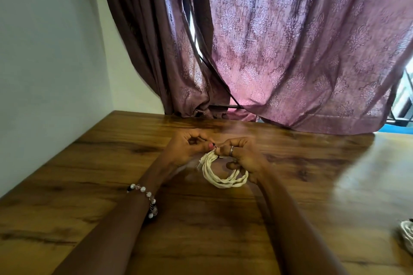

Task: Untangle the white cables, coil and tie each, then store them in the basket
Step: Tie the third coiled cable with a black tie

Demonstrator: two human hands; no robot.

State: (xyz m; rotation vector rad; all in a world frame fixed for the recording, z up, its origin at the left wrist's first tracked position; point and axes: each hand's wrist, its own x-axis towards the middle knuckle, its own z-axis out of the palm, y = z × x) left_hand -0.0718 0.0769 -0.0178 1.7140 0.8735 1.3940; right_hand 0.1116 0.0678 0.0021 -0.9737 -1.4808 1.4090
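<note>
Between both hands — white cable coil (pixel 224 174), right hand (pixel 244 158) gripping.

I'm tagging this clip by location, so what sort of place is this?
Probably a room in a home: patterned mauve fabric curtains hang over a window behind a glossy wood-grain table set against a plain pale wall.

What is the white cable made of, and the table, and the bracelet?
The white cable looks like soft rubbery plastic; it bends into a matte coil. The table looks like glossy wood or wood-look laminate, with grain and reflections. The bracelet has shiny round beads, maybe pearl or glass.
</note>
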